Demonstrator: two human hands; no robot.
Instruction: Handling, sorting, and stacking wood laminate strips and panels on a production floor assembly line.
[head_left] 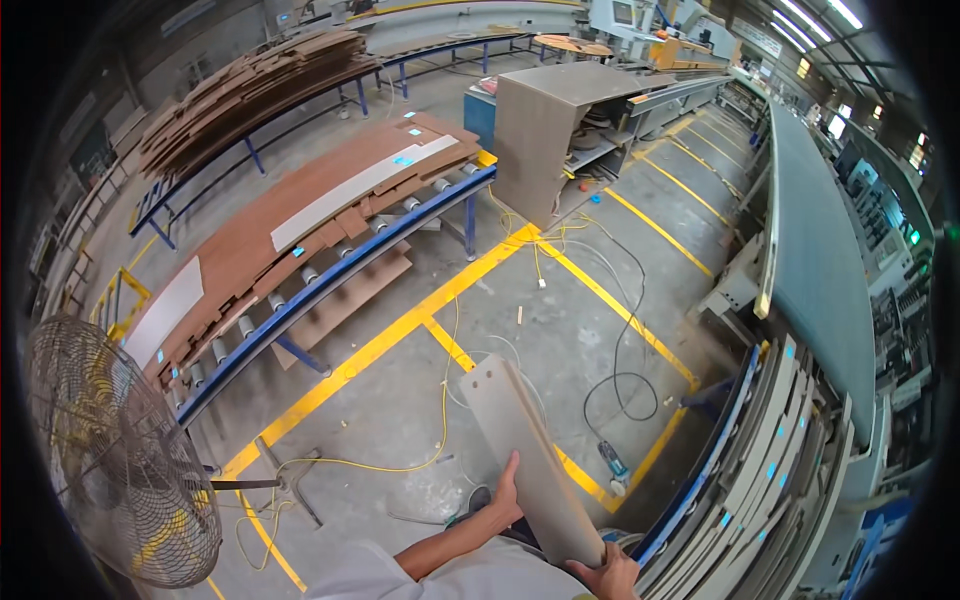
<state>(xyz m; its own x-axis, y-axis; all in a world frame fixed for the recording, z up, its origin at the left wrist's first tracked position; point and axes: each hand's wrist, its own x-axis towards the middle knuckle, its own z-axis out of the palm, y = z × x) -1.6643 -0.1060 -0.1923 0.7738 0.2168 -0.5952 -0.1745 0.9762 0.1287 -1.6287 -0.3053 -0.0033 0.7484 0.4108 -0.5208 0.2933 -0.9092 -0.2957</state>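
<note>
A long grey-brown wooden board (530,450) slants up and away from my body, with two small round holes near its far end. My left hand (508,492) grips its left edge about midway, thumb pointing up along the face. At the near end, low in the view, my right hand (608,576) is closed around the board's right corner. The undersides of the fingers on both hands are hidden by the board. To the right of the board, a teal corded power tool (613,465) lies on the concrete floor.
A stack of grey boards (760,470) with blue tags lies close on my right. On the left stand a caged fan (125,460) and a blue roller conveyor (350,250) bearing brown panels. Yellow and black cables cross the floor. A wooden cabinet (535,140) stands ahead.
</note>
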